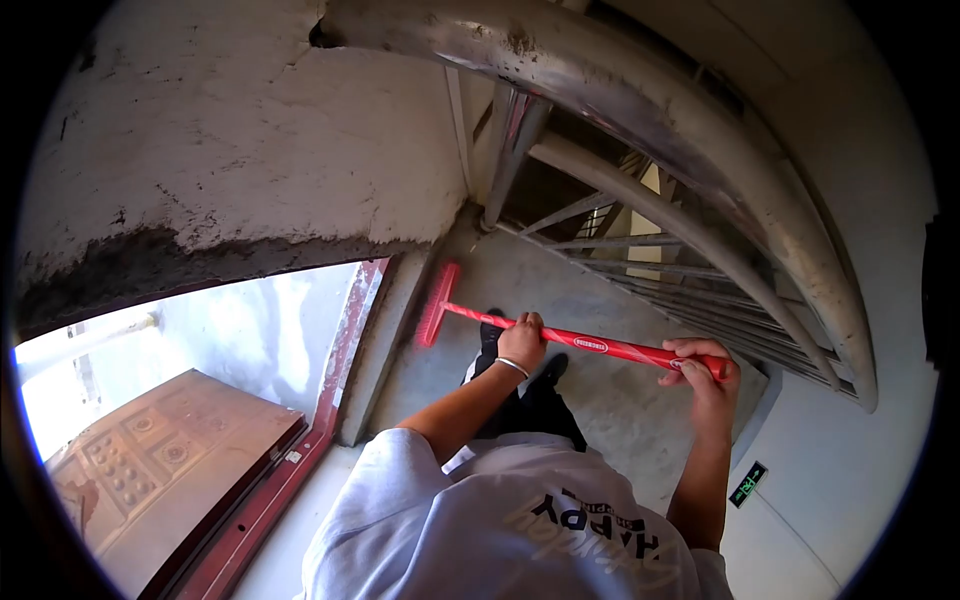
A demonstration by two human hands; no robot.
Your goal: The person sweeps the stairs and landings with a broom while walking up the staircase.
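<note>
A red broom [625, 348] with a printed handle lies across the view in front of my body. Its red bristle head [437, 305] is down at the concrete floor, near the door sill on the left. My left hand [522, 341], with a white band at the wrist, is wrapped round the middle of the handle. The upper end of the handle, at the right, is gripped by my right hand [704, 372]. Below the handle, my dark shoes stand on the floor.
A metal stair railing [690, 215] curves from the top to the right. At the lower left, a brown panelled door [180, 450] stands open in a red frame [330, 400]. A green exit sign [747, 484] hangs on the right wall. The floor [630, 420] is grey concrete.
</note>
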